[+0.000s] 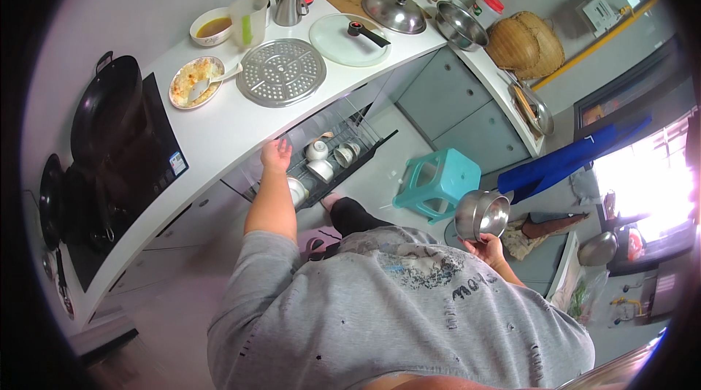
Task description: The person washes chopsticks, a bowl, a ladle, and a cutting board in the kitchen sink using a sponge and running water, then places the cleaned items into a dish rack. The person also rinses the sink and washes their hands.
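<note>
My right hand [486, 249] grips two stainless steel bowls [465, 216], one set against the other, held out at my right side. Their shiny inside faces away from my body. My left hand [277, 156] is empty, fingers apart, over the inner end of a pulled-out wire dish drawer [358, 162] and beside the counter's front edge. Whether it touches that edge I cannot tell. Inside the drawer lie several white bowls [320, 170], patterned cups [345, 155] and a white plate [296, 191], partly hidden by my left forearm.
On the white counter [219, 132] stand a perforated steamer plate [282, 72], a glass lid [339, 42], a food plate [197, 83] and a soup bowl [213, 27]. A black wok [107, 108] sits left on the cooktop [159, 127]. A turquoise stool [441, 179] stands on the floor.
</note>
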`<state>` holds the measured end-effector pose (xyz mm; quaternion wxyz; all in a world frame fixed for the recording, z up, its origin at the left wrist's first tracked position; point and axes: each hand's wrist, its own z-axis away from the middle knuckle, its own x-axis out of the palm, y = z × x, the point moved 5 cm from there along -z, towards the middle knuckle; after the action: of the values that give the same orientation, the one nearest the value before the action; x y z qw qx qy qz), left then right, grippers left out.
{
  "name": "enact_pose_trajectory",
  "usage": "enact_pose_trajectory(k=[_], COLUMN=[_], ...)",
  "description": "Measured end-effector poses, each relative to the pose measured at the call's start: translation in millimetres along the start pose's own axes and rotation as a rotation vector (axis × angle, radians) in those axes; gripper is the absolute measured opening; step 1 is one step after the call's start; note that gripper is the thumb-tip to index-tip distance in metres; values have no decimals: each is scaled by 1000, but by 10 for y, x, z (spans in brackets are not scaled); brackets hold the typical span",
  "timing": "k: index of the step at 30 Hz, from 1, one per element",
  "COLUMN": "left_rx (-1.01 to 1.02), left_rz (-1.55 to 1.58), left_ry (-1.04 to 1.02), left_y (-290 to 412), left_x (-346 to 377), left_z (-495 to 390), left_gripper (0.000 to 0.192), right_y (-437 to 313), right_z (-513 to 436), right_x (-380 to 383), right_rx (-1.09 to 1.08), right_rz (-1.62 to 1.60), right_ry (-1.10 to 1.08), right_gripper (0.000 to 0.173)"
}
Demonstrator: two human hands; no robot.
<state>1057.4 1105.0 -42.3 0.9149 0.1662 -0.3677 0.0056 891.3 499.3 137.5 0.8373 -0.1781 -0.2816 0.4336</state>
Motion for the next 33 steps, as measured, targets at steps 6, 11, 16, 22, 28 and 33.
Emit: enact_pose_trajectory(k=[6,11,16,22,28,33], left_rx=[101,68,179,306,336,462], left_rz=[-180,1,-57,-41,27,-34], left_ry=[11,118,156,334,402,429], left_y=[7,-57,-77,-94,-189,-317], left_x=[3,2,74,77,141,-33], left_z=[200,-89,-467,-345,-55,-22], left_gripper=[45,41,30,26,26,39], right_y=[-84,-166,-321,-535,-803,-1197], right_z=[-76,-121,-123,-94,-290,-656], right_x=[171,80,-315,-790,-894,-586], right_rx=[48,14,-35,-120,-48,64], right_rz=[101,79,2,64,155,163], right_ry=[-43,-74,111,190,227,187], right_gripper=[43,37,31,18,12,14])
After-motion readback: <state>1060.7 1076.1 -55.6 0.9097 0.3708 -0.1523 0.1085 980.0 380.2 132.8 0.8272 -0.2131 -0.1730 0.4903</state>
